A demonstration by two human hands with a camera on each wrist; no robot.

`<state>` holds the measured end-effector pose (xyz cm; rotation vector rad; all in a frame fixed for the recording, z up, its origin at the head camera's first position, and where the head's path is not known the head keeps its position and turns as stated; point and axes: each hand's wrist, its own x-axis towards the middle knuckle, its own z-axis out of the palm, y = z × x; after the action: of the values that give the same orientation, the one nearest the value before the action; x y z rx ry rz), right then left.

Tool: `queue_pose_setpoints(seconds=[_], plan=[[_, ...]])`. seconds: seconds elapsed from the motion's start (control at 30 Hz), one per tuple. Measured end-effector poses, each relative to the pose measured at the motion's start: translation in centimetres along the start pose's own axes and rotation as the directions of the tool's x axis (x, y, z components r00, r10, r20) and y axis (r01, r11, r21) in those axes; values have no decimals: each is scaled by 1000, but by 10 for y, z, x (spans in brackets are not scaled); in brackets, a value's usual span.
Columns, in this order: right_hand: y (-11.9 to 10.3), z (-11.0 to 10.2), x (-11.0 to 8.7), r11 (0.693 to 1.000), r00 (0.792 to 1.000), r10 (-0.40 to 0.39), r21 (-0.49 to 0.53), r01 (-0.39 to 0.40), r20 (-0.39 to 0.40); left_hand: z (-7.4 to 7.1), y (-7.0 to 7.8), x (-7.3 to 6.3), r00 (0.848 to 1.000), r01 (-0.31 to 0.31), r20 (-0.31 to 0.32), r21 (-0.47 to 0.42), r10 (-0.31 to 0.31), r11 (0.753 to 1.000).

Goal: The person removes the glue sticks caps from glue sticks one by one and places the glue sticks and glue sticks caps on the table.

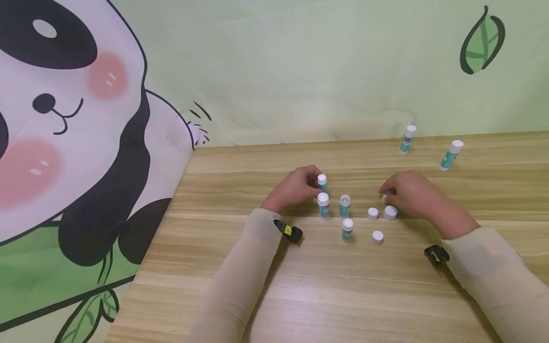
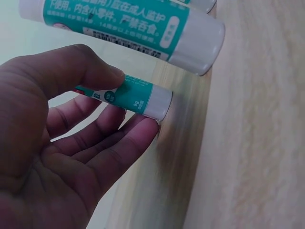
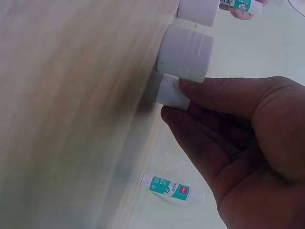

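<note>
At the back of a group of glue sticks, my left hand holds a small teal-and-white glue stick upright between thumb and fingers, its base at the tabletop. Beside it stand an uncapped glue stick, a second one with a hollow-looking top, and a third glue stick nearer me. To the right, my right hand pinches a small white cap at the table surface. Three more caps lie close by: a small cap, a wider cap and a nearer cap.
Two capped glue sticks stand farther back on the right, one glue stick near the wall and another glue stick beside it. The wooden table meets a green cloth backdrop with a panda picture.
</note>
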<state>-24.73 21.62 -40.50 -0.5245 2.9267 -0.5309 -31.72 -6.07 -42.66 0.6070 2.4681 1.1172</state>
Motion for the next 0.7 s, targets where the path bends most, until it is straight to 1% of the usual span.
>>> queue_pose_setpoints(seconds=[0.23,0.53,0.7], plan=[[1,2,1,1000,1000,13,-8,-13,-5,1,-3,0,1000,-11,-10,-33,11,999],[-1,2,0,1000,1000,8,-16,-9,-15,0,0,-2,1000,2,-4,-34,-2,999],[0,2,1,1000,1000,5,-13,-5,0,0,1,-3,1000,15,-6,-31,-15,999]])
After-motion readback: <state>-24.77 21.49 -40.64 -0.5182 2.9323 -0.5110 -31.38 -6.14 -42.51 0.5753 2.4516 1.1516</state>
